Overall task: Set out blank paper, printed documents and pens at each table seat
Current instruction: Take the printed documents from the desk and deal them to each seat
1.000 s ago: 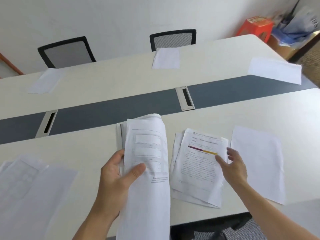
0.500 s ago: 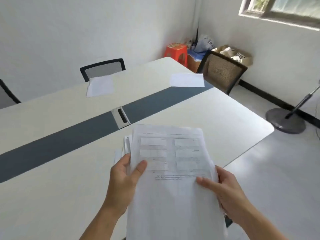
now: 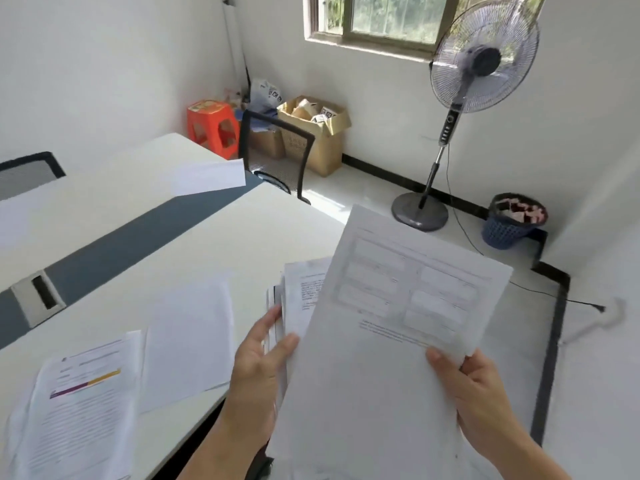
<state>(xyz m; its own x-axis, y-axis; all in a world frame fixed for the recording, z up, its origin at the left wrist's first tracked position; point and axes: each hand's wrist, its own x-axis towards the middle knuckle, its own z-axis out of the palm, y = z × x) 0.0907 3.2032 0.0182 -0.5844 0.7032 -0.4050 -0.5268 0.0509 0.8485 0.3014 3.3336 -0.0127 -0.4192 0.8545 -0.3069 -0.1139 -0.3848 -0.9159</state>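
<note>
On the pale worktop a printed document and blank sheet now lie behind; left hand and right hand each grip closed on the paper stack, turned toward the end seat's lone blank page, suggesting delivery there next.

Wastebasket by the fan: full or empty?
Full. The blue wastebasket is heaped to its rim with red and white scraps; what they are cannot be told.

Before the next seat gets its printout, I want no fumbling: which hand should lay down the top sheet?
The right hand, probably. Its grip is on the top sheet alone, already fanned off the stack that the left hand holds.
</note>
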